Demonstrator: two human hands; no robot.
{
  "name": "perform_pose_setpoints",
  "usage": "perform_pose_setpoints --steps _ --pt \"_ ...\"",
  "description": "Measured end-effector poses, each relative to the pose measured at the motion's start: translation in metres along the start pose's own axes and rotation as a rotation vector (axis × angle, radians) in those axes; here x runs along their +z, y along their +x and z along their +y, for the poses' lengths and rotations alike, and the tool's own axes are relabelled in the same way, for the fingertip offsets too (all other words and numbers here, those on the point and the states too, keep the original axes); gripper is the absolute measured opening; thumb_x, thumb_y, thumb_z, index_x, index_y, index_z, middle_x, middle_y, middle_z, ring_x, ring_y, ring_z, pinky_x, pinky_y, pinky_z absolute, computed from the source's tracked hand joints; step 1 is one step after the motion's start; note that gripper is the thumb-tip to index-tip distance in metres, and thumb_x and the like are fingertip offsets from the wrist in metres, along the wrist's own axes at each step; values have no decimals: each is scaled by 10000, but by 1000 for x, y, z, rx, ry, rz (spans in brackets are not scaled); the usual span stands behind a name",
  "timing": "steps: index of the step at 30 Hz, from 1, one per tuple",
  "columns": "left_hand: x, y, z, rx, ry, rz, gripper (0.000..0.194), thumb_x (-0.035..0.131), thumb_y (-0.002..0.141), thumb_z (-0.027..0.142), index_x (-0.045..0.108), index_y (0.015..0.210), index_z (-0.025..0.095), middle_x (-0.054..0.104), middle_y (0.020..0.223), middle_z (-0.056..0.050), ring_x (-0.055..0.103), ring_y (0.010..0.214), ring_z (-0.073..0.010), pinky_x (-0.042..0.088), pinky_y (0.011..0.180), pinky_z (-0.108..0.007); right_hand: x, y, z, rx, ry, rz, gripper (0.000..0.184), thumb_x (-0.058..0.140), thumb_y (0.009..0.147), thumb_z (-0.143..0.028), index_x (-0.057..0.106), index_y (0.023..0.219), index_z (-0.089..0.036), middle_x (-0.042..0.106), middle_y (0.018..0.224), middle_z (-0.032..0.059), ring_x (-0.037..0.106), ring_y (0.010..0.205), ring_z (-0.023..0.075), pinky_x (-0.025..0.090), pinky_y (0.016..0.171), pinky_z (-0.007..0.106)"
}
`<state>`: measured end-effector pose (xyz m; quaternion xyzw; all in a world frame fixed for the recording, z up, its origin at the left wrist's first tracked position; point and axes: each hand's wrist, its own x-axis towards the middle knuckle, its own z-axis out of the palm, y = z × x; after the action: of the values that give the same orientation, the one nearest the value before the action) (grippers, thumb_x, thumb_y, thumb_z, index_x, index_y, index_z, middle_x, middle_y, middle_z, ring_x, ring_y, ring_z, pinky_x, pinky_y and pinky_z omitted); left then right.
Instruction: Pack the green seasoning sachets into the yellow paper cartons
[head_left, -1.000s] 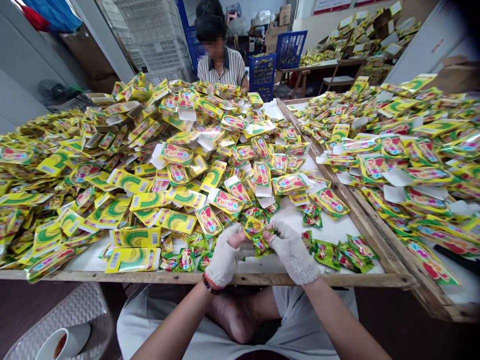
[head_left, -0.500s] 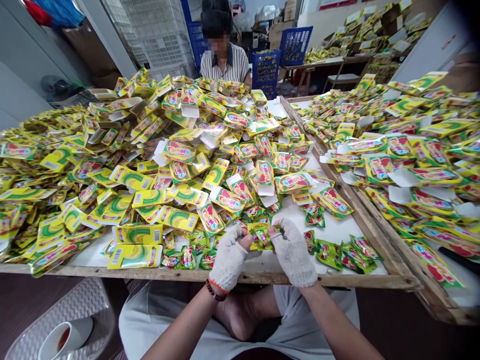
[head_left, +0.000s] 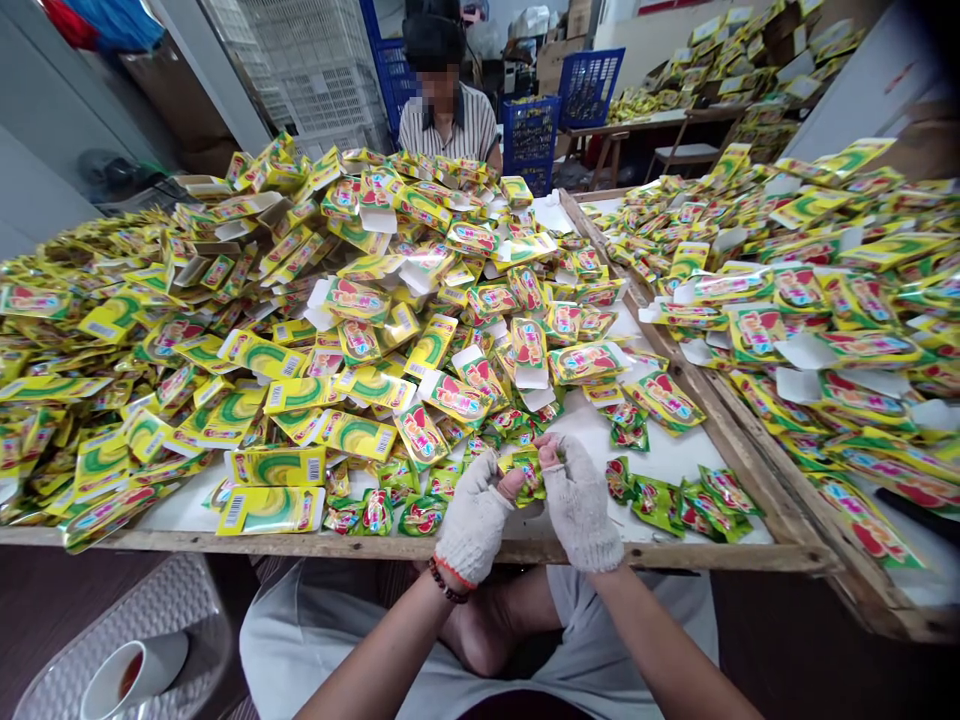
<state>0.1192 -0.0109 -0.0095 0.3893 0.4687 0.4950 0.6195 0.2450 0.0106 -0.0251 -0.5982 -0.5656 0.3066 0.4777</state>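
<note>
Both my hands wear white fingerless knit gloves and meet above the near edge of the wooden-framed table point(head_left: 525, 552). My left hand point(head_left: 475, 517) and my right hand point(head_left: 576, 500) pinch a small bunch of green and yellow sachets point(head_left: 525, 470) between thumbs and fingertips. More loose green sachets point(head_left: 675, 495) lie on the white tabletop just right of my right hand, and others point(head_left: 390, 510) lie to the left. A large heap of flat yellow cartons point(head_left: 300, 330) covers the table beyond my hands.
A second table point(head_left: 825, 300) piled with the same cartons adjoins on the right. A person in a striped shirt point(head_left: 448, 115) sits at the far side. Blue crates point(head_left: 529, 140) and white crates point(head_left: 315, 70) stand behind. A cup of tea point(head_left: 131, 675) rests at lower left.
My hands have drawn closer together and the sachets between them are bunched tighter and held slightly higher. The view has shifted a little.
</note>
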Motion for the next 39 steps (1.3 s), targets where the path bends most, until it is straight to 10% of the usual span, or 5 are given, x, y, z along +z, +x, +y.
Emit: perform_pose_setpoints --steps 13,22,27,39 --pt "-22 6 22 51 286 -48 361 776 656 378 523 804 166 558 707 31 549 615 -86 452 576 -195 -14 -1 -10 124 279 -446 378 578 790 -383 577 1099 -166 683 1040 93 641 916 216 531 757 321" --pt "-40 40 45 -269 -184 201 305 631 806 410 478 936 181 627 776 -32 647 587 -137 553 541 -279 -13 1 -6 360 369 -373 345 603 783 -448 590 988 -171 657 813 24 603 543 136 541 469 268" --pt "-36 68 38 -274 -186 347 227 599 813 315 430 734 187 472 562 67 438 359 -43 360 337 -153 -16 -5 -10 282 350 -390 318 624 799 -420 592 975 -156 616 755 6 595 555 121 529 483 239" --pt "-36 97 35 -409 15 242 424 713 686 517 499 793 167 531 567 29 536 400 -119 425 376 -229 -20 -4 -9 352 550 -211 266 632 809 -436 559 858 -184 563 651 -39 524 499 86 470 453 191"
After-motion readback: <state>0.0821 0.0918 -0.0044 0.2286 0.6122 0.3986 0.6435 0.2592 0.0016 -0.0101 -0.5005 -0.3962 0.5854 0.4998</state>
